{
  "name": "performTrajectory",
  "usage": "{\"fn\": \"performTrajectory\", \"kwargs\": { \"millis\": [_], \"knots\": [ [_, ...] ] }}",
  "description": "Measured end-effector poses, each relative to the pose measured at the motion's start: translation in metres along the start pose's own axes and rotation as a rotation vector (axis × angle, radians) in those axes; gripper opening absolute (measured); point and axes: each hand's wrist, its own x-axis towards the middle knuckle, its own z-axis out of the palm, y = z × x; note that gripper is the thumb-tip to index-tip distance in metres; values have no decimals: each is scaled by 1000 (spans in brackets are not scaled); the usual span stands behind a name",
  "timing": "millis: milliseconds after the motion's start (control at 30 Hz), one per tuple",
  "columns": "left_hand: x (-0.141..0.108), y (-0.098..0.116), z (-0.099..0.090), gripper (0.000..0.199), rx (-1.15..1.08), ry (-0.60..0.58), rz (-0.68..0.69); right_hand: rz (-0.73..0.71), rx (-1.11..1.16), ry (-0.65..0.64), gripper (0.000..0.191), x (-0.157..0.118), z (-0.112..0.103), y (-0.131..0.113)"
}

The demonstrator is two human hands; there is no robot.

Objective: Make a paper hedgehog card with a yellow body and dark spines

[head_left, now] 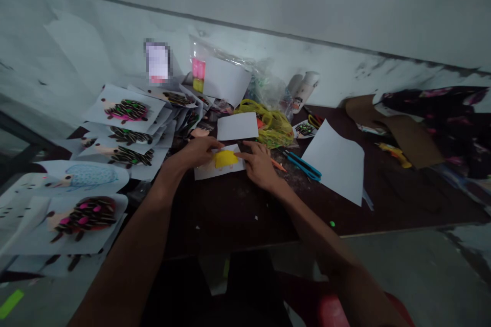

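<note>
A small white sheet (209, 172) lies on the dark table, with a yellow domed shape (226, 159) on it and faint pinkish marks around the shape. My left hand (200, 152) rests at the sheet's upper left, its fingers bent beside the yellow shape; whether they pinch anything is hidden. From the right, my right hand (260, 163) reaches over the sheet's edge, fingers apart, the index fingertip at the yellow shape's right side. Just beyond both hands lies a blank white card (238, 126).
Stacked hedgehog pictures (125, 111) fill the left side. Behind are a yellow net bag (274, 130), clear plastic packaging and a can (306, 91). To the right lie a blue cutter (303, 165), an orange pencil-like item (278, 165), white paper (337, 161) and brown card (412, 140).
</note>
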Motion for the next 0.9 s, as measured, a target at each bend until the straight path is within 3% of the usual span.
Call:
{"fn": "performTrajectory", "kwargs": {
  "millis": [467, 600, 900],
  "knots": [
    [5, -2, -4, 57, -11, -30, -21, -4, 27, -54, 51, 5, 7, 4],
    [7, -1, -4, 57, 13, -34, 1, -43, -37, 25, 54, 5, 4, 4],
    [13, 3, -6, 57, 63, -77, 76, -151, -201, -5, 45, 11, 4, -2]
  ]
}}
